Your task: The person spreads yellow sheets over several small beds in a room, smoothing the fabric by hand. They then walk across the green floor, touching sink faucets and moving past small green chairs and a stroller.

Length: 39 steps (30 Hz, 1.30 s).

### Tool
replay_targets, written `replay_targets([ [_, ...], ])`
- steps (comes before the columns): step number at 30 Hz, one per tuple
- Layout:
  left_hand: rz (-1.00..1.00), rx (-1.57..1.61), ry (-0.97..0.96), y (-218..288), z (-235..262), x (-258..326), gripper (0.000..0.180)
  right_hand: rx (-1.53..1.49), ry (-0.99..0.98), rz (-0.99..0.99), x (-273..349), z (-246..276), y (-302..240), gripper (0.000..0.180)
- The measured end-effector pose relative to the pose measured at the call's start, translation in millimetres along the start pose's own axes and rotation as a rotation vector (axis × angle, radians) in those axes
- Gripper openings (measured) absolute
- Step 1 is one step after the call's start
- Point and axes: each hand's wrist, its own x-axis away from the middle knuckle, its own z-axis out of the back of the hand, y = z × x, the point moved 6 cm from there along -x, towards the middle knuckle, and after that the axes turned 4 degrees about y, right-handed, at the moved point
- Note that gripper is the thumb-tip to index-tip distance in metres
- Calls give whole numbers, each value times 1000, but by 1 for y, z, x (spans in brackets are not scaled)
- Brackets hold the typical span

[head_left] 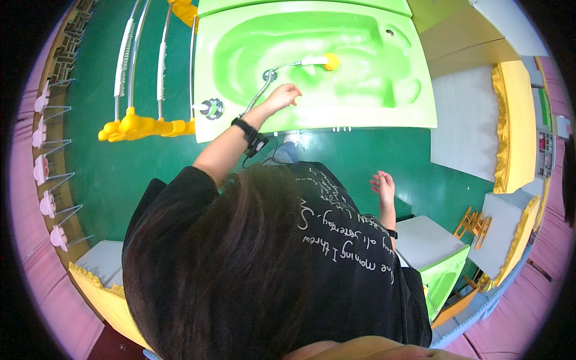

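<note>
My left hand (283, 97) hangs over the near edge of a bright green baby bathtub (414, 114), its fingers loosely bent and nothing visible in them. Close beside it, a metal shower hose (259, 95) runs past a round chrome fitting (269, 75). The hose leads to a white-handled shower head (330, 61) with a yellow face, lying inside the tub. A chrome tap knob (211, 108) sits on the tub's left rim. My right hand (384, 183) is low at my side, away from the tub, with fingers apart and holding nothing.
Left of the tub stands a rack of metal bars with yellow ends (144, 128). A white table with yellow ruffled trim (501, 126) is at the right. Behind me on the right is another green tub unit (444, 279). Pink chairs (48, 204) line the left wall.
</note>
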Motion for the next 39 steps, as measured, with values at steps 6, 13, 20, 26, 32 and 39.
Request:
replay_targets([
  [6,-166,-330,24,10,-30,-126,26,-36,-11,-11,-3,-21,-49,26],
  [13,-171,-692,314,9,-28,-201,35,-29,204,-202,32,18,-13,27],
  [20,-158,-984,349,-13,-25,-226,37,-150,278,-291,70,16,4,24],
  [26,-164,-1088,281,-15,-26,-235,28,-211,253,-303,70,14,12,25],
  [32,-70,-978,254,-17,-33,-239,29,-250,280,-298,74,29,20,26],
  [39,32,-659,132,-17,13,-226,37,-211,154,-230,33,58,18,26],
])
